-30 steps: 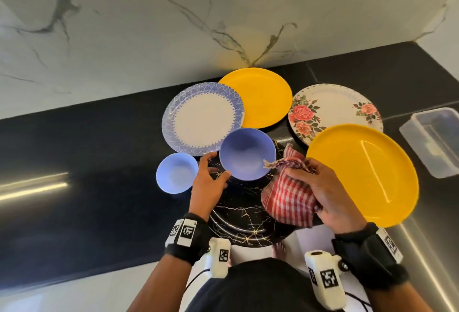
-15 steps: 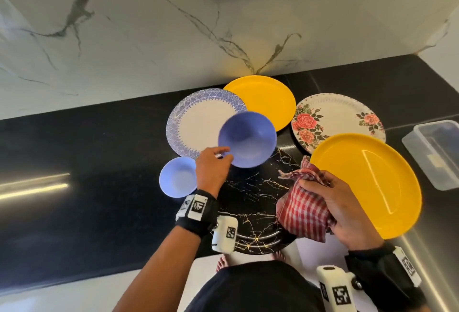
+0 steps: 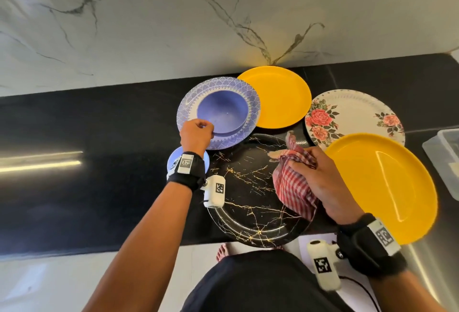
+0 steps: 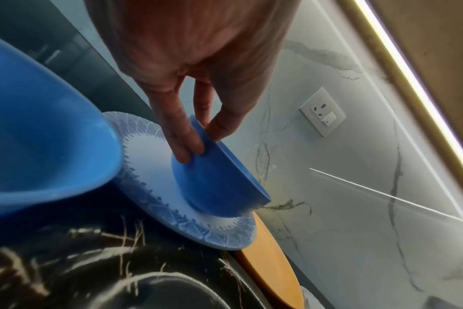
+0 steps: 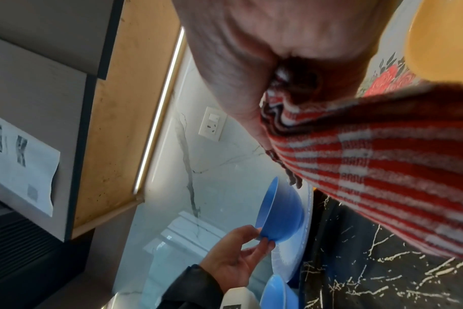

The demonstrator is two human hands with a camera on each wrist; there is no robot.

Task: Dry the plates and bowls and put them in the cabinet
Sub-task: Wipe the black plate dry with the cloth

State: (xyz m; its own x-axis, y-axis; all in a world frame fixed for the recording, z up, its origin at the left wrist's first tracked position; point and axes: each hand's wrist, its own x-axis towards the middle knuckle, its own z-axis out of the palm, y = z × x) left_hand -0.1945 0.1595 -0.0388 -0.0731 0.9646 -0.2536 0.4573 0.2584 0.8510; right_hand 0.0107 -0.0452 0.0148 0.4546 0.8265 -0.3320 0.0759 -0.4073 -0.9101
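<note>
On the counter: we see a black countertop (image 3: 74, 162) against a marble wall (image 3: 173, 26), crowded with dishes.
Our left hand (image 3: 196, 135): we pinch the near rim of the larger blue bowl (image 3: 223, 115), thumb inside and fingers (image 4: 182, 144) outside.
Larger blue bowl: it sits on the blue-patterned plate (image 3: 253, 105), tilted a little in the left wrist view.
Blue-patterned plate: it lies far and left of centre, its right edge overlapping the far yellow plate (image 3: 278, 95).
Smaller blue bowl (image 3: 173, 160): it rests on the counter just nearer than the patterned plate, mostly hidden under our left wrist.
Our right hand (image 3: 320, 182): we clutch the red checked cloth (image 3: 290, 187), fingers curled round the bunched fabric.
Red checked cloth: it hangs over the right side of the black marbled plate (image 3: 248, 200); we cannot tell whether it touches.
Right side: the floral plate (image 3: 352, 113) lies far right, and the near yellow plate (image 3: 382, 187) overlaps its near edge.
Far right edge: we see a clear plastic container (image 3: 444, 160).
</note>
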